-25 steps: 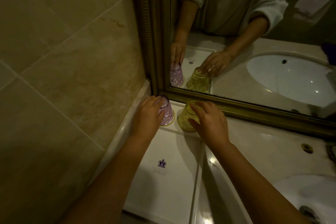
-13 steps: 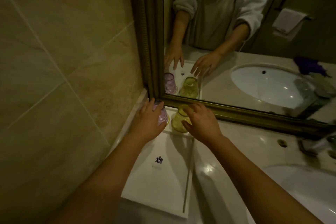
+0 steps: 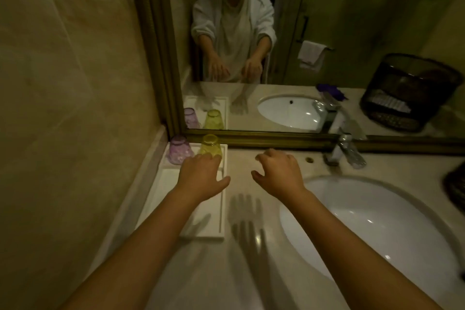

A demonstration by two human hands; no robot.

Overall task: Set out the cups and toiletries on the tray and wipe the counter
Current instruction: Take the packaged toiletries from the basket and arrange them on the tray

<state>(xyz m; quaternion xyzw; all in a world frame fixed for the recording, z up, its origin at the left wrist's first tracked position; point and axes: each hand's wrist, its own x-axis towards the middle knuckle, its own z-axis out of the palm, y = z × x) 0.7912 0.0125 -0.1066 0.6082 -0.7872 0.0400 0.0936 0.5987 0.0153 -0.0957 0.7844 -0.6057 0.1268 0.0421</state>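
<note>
Head view: both cups, purple cup (image 3: pixel 178 153) and yellow cup (image 3: pixel 210 149), stand inverted at the tray's (image 3: pixel 166 191) far end; left hand (image 3: pixel 201 178) and right hand (image 3: pixel 279 173) hover loose-gripped, empty. Fetch toiletries next, avoiding nudging cups.

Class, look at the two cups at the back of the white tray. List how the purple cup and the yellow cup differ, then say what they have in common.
Colour: the purple cup is lilac, the yellow cup amber-yellow.
Place: the purple cup is nearer the wall, in the corner; the yellow cup is nearer the sink.
View: the purple cup shows whole; the left hand covers the yellow cup's lower edge.
Shared: both are translucent, upside down, side by side on the tray by the mirror frame.
</note>
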